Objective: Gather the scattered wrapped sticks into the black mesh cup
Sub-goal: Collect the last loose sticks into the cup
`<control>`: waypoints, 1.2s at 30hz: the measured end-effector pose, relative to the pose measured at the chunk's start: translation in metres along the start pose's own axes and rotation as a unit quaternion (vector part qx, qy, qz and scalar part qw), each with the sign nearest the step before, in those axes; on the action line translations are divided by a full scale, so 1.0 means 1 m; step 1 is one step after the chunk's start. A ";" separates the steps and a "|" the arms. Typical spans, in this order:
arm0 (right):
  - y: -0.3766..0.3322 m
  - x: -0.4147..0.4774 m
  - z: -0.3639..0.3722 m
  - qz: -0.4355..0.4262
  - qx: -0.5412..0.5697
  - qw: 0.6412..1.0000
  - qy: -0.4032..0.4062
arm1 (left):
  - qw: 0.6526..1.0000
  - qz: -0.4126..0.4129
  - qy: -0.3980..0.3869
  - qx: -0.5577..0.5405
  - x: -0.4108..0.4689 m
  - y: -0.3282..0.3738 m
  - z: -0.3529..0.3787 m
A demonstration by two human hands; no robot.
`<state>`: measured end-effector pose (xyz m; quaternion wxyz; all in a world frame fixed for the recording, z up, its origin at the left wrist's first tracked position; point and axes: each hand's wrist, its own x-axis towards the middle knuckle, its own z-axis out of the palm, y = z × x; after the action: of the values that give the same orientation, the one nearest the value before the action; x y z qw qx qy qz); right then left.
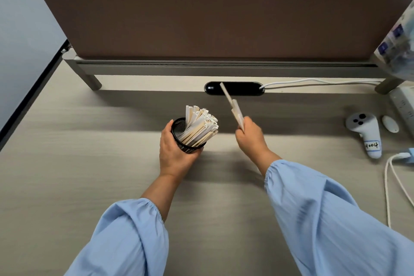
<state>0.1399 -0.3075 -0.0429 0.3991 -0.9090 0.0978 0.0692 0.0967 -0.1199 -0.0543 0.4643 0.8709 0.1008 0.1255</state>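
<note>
The black mesh cup (179,129) is tilted toward the right, with my left hand (175,150) wrapped around its lower side. Several paper-wrapped sticks (200,125) lean out of its mouth toward the upper right. My right hand (251,138) is to the right of the cup, closed on a few wrapped sticks (233,106) that point up and to the left, above the desk. No loose sticks are visible on the desk surface.
A brown divider panel (212,18) stands at the back above a black cable port (242,88). On the right lie a white controller (365,134), a small white oval object (390,123), a power strip (403,105) and white cables (389,186).
</note>
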 end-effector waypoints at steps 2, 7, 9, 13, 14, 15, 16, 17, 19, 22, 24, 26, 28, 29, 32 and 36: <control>-0.008 0.002 -0.007 0.016 0.149 0.986 0.074 | 1.000 0.001 0.003 0.000 0.000 0.001 -0.001; -0.025 0.004 -0.023 -0.026 0.344 0.928 0.143 | 1.000 0.016 -0.002 0.006 -0.003 0.002 0.002; -0.028 0.005 -0.023 -0.045 0.358 0.923 0.136 | 1.000 0.022 -0.009 0.008 -0.005 0.003 0.004; -0.018 0.005 -0.017 -0.032 0.371 0.918 0.138 | 0.999 0.030 -0.016 0.011 -0.007 0.005 0.007; -0.015 0.004 -0.016 -0.028 0.372 0.917 0.137 | 0.999 0.032 -0.016 0.012 -0.008 0.006 0.007; -0.012 0.002 -0.015 -0.025 0.372 0.918 0.138 | 0.999 0.034 -0.017 0.014 -0.008 0.006 0.008; -0.009 0.000 -0.013 -0.023 0.372 0.917 0.140 | 0.999 0.034 -0.017 0.017 -0.008 0.006 0.008; -0.005 -0.002 -0.011 -0.022 0.372 0.917 0.143 | 0.999 0.034 -0.018 0.019 -0.008 0.006 0.008; 0.003 -0.005 -0.005 -0.020 0.363 0.921 0.141 | 0.999 0.035 -0.020 0.021 -0.008 0.006 0.010; 0.010 -0.010 0.004 -0.008 0.345 0.930 0.123 | 0.999 0.039 -0.023 0.024 -0.009 0.007 0.011; 0.013 -0.010 0.008 -0.002 0.339 0.934 0.110 | 0.999 0.042 -0.024 0.022 -0.009 0.008 0.012; 0.014 -0.007 0.008 0.000 0.344 0.934 0.098 | 0.998 0.047 -0.023 0.024 -0.009 0.009 0.011; 0.012 -0.005 0.005 -0.006 0.354 0.931 0.092 | 0.998 0.051 -0.022 0.028 -0.008 0.008 0.011; 0.011 -0.004 0.004 -0.008 0.355 0.931 0.089 | 0.998 0.051 -0.022 0.029 -0.009 0.008 0.011; 0.006 -0.004 -0.001 -0.014 0.331 0.940 0.085 | 0.998 0.051 -0.020 0.031 -0.009 0.008 0.012; 0.007 -0.005 0.001 -0.016 0.285 0.953 0.098 | 0.998 0.048 -0.023 0.029 -0.011 0.009 0.012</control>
<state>0.1334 -0.3102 -0.0474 0.6315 -0.7610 0.1372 -0.0575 0.0909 -0.1374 -0.0552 0.4344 0.8905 0.0515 0.1250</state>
